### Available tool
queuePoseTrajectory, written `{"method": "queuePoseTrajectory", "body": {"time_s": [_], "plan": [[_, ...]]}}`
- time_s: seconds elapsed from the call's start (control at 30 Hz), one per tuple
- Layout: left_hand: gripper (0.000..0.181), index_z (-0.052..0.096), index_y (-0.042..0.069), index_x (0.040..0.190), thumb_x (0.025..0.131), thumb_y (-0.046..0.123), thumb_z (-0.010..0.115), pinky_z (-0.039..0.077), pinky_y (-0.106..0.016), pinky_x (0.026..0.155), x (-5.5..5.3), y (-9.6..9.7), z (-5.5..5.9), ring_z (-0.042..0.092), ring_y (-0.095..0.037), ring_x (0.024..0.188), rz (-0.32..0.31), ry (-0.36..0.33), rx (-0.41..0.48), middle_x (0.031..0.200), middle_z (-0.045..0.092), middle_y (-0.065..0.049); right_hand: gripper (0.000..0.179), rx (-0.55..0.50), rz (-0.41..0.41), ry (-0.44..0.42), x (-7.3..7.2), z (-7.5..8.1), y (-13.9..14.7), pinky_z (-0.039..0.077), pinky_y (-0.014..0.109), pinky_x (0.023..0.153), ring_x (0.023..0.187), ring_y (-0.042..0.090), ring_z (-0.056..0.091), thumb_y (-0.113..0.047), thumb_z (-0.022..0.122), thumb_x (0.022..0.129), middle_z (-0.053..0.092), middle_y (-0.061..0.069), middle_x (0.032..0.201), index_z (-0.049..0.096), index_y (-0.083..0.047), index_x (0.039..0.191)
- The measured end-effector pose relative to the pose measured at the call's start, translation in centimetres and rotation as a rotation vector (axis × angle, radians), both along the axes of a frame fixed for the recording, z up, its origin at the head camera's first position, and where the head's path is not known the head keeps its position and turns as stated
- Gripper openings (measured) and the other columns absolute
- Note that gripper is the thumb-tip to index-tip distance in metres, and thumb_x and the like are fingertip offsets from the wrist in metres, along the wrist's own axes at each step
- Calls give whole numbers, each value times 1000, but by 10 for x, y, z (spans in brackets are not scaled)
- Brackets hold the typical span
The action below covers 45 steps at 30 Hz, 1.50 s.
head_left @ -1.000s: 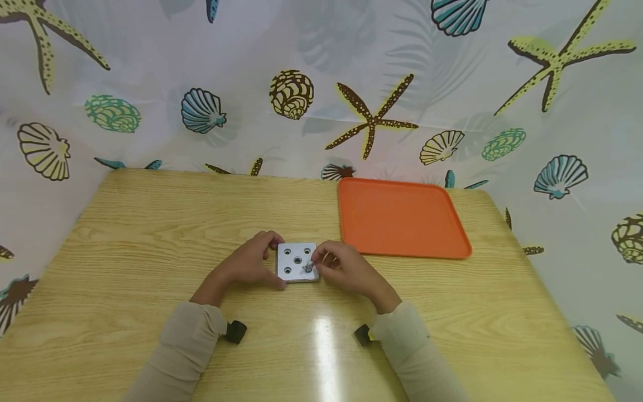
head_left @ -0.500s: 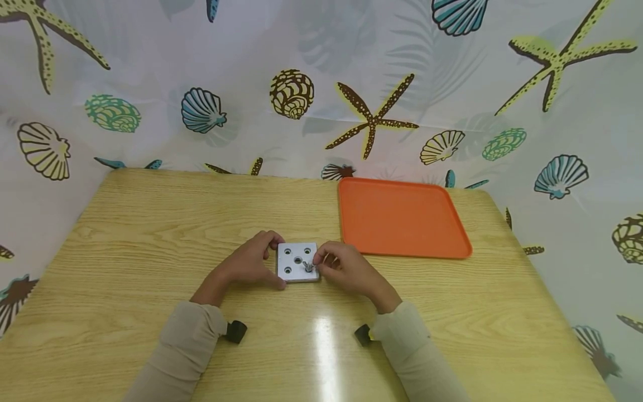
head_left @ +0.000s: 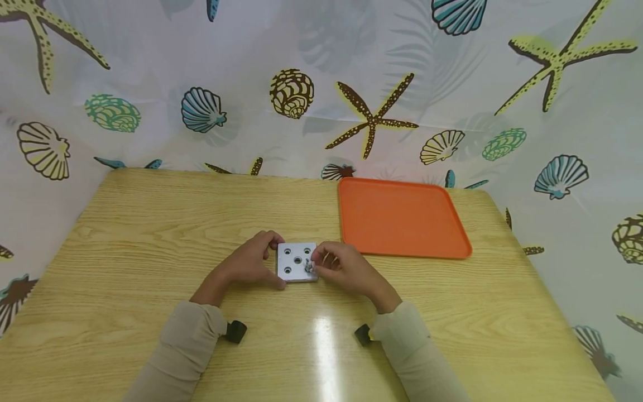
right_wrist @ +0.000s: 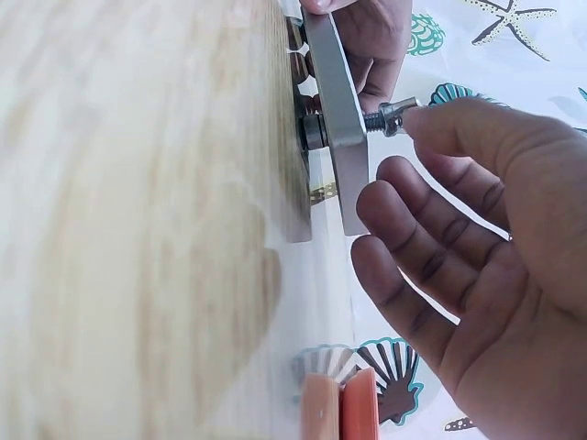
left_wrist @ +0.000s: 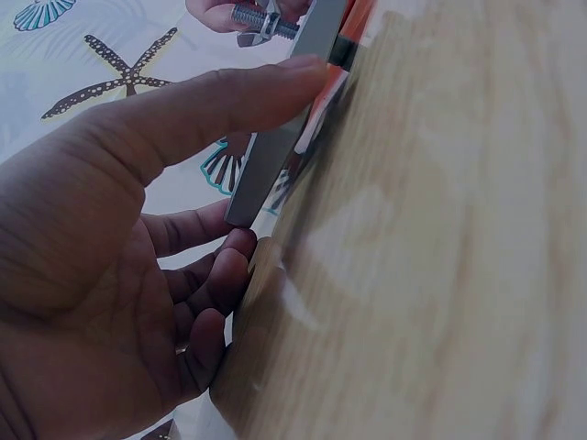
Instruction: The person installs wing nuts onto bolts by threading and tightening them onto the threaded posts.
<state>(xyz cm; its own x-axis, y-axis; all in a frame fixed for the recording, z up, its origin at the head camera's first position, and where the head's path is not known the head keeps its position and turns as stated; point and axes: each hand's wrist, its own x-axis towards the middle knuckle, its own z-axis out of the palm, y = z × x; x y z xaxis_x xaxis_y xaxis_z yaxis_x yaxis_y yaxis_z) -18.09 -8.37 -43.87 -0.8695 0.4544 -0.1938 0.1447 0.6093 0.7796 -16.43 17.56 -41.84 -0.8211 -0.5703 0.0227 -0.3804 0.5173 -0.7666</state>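
A square metal plate (head_left: 297,250) with several holes lies near the middle of the table. Its left side is gripped by my left hand (head_left: 246,262), thumb at the near edge and fingers at the far edge. From the near right hole rises a threaded bolt (right_wrist: 372,121), whose head shows under the plate in the right wrist view. A wing nut (right_wrist: 396,117) sits on that bolt, apart from the plate's face. My right hand (head_left: 346,268) pinches the wing nut by thumb and forefinger, the other fingers loosely bent beside the plate.
An orange tray (head_left: 402,218) lies at the back right of the wooden table (head_left: 166,223), just beyond my right hand. Behind the table hangs a curtain (head_left: 251,50) printed with shells and starfish.
The wing nut has turned on the bolt, its wings standing at another angle. My right fingertips have shifted slightly around it. The left hand and plate stay in place.
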Motion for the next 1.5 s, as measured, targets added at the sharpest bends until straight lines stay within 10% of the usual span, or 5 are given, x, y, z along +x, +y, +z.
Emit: {"method": "queuePoseTrajectory", "body": {"time_s": [0.37,1.5], "plan": [[84,51,11,130,62,33,95,39,-34,80,1,0,1,44,-21,94,0,-4,-15,116,49,-8,23,7,37,-1,1,0,0,54,25,79,84,12,61,-10,67,94,68,6,95,68,-8,117],[84,52,10,130,61,32,96,39,-34,81,0,1,1,44,-20,94,-1,6,-6,116,50,-8,8,2,-9,4,0,0,2,51,24,74,83,12,59,-6,62,94,69,5,96,68,-9,98]]}}
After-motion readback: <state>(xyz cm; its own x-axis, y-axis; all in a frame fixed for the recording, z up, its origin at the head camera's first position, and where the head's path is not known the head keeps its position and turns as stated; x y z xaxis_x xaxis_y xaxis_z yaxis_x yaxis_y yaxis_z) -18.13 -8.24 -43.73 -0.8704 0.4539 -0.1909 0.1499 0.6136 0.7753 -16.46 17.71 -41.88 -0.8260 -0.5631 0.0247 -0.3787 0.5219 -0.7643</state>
